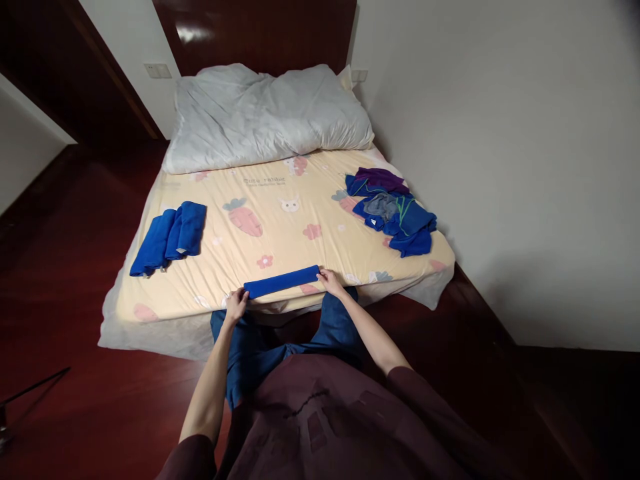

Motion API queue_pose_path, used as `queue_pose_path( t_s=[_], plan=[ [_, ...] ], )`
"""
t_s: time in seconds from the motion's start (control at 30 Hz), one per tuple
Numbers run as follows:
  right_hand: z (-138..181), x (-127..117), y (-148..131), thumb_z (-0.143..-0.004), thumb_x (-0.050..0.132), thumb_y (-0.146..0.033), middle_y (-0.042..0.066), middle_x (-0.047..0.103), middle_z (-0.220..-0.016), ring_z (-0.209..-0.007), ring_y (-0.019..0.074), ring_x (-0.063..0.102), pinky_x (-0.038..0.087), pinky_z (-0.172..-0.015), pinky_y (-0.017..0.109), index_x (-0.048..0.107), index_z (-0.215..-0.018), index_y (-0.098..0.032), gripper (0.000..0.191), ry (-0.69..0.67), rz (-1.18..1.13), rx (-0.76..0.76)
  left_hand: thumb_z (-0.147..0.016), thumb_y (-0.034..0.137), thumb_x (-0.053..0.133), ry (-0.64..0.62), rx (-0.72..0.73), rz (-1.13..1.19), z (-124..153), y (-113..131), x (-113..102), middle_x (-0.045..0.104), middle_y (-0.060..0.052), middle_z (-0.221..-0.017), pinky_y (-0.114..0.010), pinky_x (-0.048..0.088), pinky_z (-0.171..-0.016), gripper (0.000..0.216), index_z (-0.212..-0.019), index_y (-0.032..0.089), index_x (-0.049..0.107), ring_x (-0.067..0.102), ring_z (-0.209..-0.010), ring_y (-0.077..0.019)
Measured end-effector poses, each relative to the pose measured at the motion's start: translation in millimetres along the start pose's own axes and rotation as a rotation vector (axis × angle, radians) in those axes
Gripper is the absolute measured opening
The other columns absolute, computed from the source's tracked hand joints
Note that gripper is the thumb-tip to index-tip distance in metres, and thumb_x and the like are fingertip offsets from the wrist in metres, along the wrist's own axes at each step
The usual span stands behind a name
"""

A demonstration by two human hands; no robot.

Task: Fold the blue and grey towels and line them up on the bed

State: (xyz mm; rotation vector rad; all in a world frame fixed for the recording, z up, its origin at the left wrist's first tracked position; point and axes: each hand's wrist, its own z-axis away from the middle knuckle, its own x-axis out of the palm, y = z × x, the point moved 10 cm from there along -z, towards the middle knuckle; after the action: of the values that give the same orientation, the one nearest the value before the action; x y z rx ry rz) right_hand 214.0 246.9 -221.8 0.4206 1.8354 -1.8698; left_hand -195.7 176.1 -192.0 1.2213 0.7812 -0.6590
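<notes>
Head view over the foot of a bed [165,303] with a cream sheet printed with carrots and rabbits. A narrow blue cloth roll [281,281] lies along the bed's near edge, a little right of its middle and slightly askew, its right end farther up the sheet than its left. The left hand [236,305] sits at the roll's left end with fingers curled closed over it. The right hand [330,280] meets the right end with fingertips touching the fabric; whether it pinches or merely presses cannot be told. The roll thus spans the gap between the two hands, in contact with both. By its look the cloth is soft, light and limp, likely terry or microfibre. It should sag in the middle if lifted by one end and loosen if released, so support at both ends, or a flat palm under the centre, would suit it best. It is neither fragile nor slippery. Toward the bed's left side lie folded blue towels [170,237], well apart from the roll. On the bed's right side sits a loose heap of blue and purple garments [393,210]. At the bed's head rests a grey-white duvet [265,113].
</notes>
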Motion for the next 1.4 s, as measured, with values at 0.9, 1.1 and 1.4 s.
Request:
queue_pose_path(
  t_s=[0.9, 1.1, 1.4],
  plan=[
    [0.1, -12.4, -43.1, -0.094, 0.059, -0.026, 0.016, 0.069, -0.125, -0.124, 0.0305, 0.06, 0.046, -0.108, 0.048, 0.065, -0.124, -0.016, 0.032, 0.118, 0.292, 0.157, -0.098, 0.033, 0.043, 0.145, -0.154, -0.067, 10.2, 31.3, -19.9, 0.064, -0.022, -0.133, -0.057, 0.036, -0.111, 0.043, -0.135, 0.013, 0.053, 0.048, -0.137, -0.0391],
    [20.2, 49.3, -136.3, -0.104, 0.04, -0.03, 0.01, 0.035, -0.164, -0.152, 0.0321, 0.025, 0.02, -0.123, 0.06, 0.042, -0.154, -0.023, 0.051, 0.002, 0.408, -0.29, -0.097, 0.029, 0.041, 0.134, 0.394, -0.147, 39.4, 135.0, 11.0, 0.03, -0.014, -0.165, -0.054, 0.018, -0.125, 0.061, -0.156, 0.015, 0.038, 0.018, -0.156, -0.0333],
    [29.2, 92.2, -119.7, -0.103, 0.043, -0.036, 0.009, 0.031, -0.166, -0.156, 0.023, 0.022, 0.013, -0.128, 0.05, 0.033, -0.159, -0.019, 0.06, -0.15, 0.541, -0.446, -0.097, 0.033, 0.039, 0.092, 0.416, -0.221, 34.6, 109.7, 41.6, 0.025, -0.015, -0.167, -0.051, 0.011, -0.128, 0.067, -0.159, 0.009, 0.031, 0.016, -0.157, -0.0292]
  ],
)
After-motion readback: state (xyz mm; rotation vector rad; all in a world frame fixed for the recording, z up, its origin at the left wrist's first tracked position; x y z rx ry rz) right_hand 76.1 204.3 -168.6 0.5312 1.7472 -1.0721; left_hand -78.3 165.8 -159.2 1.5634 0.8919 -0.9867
